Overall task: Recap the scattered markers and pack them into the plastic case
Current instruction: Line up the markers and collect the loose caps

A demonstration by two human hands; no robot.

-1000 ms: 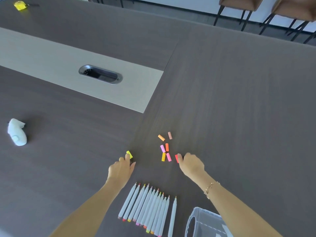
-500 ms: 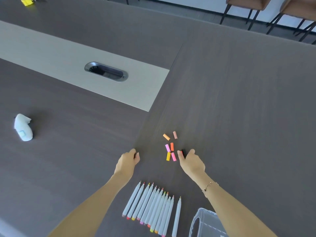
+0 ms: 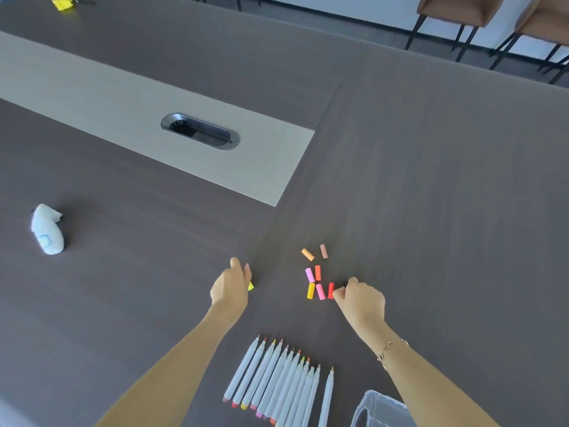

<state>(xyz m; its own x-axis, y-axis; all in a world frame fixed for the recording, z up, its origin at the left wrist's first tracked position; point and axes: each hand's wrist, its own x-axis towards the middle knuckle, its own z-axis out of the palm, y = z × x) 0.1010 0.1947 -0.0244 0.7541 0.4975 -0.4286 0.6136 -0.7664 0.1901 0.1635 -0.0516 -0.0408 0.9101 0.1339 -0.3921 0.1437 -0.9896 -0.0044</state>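
Two bare hands work at a loose cluster of caps (image 3: 316,274) on the dark table (image 3: 431,195), which serves here as the landmark. The left hand (image 3: 230,286), to the left of the cluster and apart from it, has its fingers curled over a yellow cap (image 3: 251,286), of which only a sliver shows at the fingertips; the grasp looks like a pinch. The right hand (image 3: 360,298), just right of the cluster, has its fingers curled with the tips at a red cap (image 3: 330,290); whether the cap is pinched or merely touched cannot be told. Six further caps lie in the cluster unheld: orange, tan, pink, orange-red, amber and pink.

Nearer the person than the cluster, a row of uncapped white markers (image 3: 277,380) lies side by side, tips pointing toward the caps, with one marker (image 3: 326,396) slightly apart on the right. This alignment probably lets each tip colour be matched to its cap. The clear plastic case (image 3: 378,409) sits nearest the person, right of the markers and partly behind the right forearm; no marker is seen in it. Recapping appears barely begun.

Far left of the cluster rests a white device (image 3: 46,229).
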